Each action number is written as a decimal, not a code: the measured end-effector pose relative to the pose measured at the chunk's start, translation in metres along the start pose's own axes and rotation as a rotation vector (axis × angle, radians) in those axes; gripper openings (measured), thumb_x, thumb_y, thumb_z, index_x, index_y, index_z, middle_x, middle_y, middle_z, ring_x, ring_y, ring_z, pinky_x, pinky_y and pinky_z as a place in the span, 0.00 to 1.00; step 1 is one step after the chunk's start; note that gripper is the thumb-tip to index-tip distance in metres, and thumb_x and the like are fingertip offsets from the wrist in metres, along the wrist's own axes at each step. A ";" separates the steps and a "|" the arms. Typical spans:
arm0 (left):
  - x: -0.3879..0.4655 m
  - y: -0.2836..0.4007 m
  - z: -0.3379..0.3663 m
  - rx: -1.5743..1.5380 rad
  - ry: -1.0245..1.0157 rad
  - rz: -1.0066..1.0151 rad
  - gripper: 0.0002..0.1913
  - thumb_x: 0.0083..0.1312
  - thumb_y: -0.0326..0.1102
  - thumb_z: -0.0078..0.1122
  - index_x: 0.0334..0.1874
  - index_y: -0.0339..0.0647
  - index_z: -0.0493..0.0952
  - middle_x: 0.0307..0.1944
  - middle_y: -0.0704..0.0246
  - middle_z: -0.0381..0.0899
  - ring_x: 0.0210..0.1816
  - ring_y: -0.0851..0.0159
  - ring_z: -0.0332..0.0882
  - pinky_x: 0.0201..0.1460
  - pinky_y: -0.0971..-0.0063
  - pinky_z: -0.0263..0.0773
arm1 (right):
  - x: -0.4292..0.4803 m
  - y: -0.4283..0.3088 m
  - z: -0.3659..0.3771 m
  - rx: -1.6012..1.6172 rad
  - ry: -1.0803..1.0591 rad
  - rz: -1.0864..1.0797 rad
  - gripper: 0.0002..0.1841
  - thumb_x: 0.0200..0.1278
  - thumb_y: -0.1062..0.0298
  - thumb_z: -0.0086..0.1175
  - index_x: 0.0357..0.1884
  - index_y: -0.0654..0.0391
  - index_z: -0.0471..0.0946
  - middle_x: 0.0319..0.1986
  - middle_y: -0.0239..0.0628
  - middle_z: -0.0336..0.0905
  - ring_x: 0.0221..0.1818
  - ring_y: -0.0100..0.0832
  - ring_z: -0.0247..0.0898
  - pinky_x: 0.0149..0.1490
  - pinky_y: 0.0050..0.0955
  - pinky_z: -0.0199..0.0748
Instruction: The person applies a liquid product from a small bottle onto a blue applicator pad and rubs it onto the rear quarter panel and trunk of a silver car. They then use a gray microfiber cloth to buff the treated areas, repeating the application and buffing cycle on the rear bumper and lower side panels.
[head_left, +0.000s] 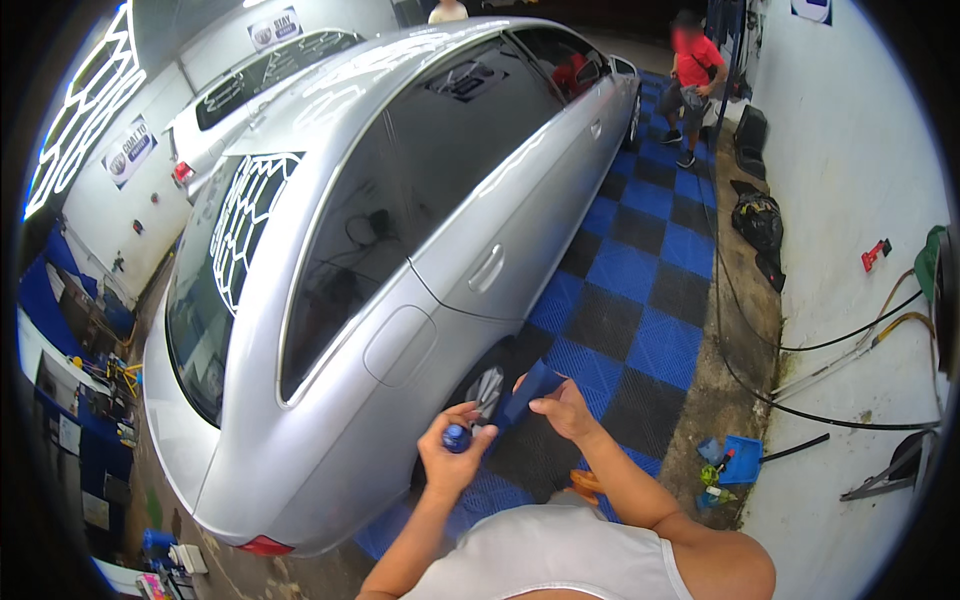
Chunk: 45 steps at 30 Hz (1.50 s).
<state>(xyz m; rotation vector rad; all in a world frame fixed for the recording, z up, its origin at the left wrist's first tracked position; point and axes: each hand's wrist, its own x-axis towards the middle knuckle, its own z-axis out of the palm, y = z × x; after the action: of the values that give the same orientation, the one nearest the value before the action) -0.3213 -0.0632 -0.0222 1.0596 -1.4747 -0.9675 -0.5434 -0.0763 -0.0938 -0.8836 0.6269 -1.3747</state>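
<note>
Beside the rear wheel (489, 390) of a silver car (420, 322), both my hands are raised in front of my body. My left hand (454, 461) grips a small bottle with a blue cap (455, 437), its top facing up at me. In my right hand (566, 411) is a dark blue flat piece (538, 386), held between thumb and fingers. Whether it is cloth or some stiffer material, I cannot tell. The two hands are close together but apart. The car's fuel flap (401, 346) lies just past my left hand.
Blue and black floor tiles (634, 281) run along the car. A person in a red shirt (694, 64) stands near its front. Along the right wall lie a black hose (750, 386), a black bag (757, 217) and a blue dustpan (742, 459). A white car (255, 82) stands beyond.
</note>
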 end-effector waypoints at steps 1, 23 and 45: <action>-0.003 -0.008 -0.006 0.006 0.045 -0.109 0.14 0.55 0.26 0.76 0.31 0.34 0.73 0.48 0.57 0.84 0.46 0.64 0.83 0.52 0.69 0.77 | -0.014 0.010 -0.027 -0.022 0.038 0.032 0.22 0.56 0.72 0.64 0.54 0.66 0.77 0.47 0.41 0.83 0.53 0.33 0.77 0.63 0.34 0.71; -0.096 -0.077 -0.083 0.446 -0.123 -0.141 0.09 0.67 0.26 0.64 0.36 0.33 0.70 0.48 0.58 0.80 0.46 0.59 0.83 0.52 0.68 0.78 | -0.514 0.221 0.029 0.025 1.435 0.925 0.17 0.57 0.50 0.57 0.39 0.54 0.81 0.36 0.36 0.83 0.37 0.37 0.79 0.44 0.43 0.76; -0.106 -0.092 -0.085 0.404 -0.370 -0.071 0.07 0.68 0.25 0.62 0.39 0.32 0.71 0.50 0.56 0.80 0.46 0.59 0.84 0.52 0.69 0.80 | -0.631 0.351 0.237 0.192 1.464 1.290 0.15 0.57 0.50 0.62 0.33 0.52 0.83 0.25 0.36 0.82 0.26 0.34 0.79 0.34 0.38 0.77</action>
<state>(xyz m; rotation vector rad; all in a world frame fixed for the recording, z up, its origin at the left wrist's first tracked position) -0.2170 0.0090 -0.1273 1.2734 -2.0082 -0.9737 -0.2295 0.5751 -0.3270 0.8543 1.6903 -0.5877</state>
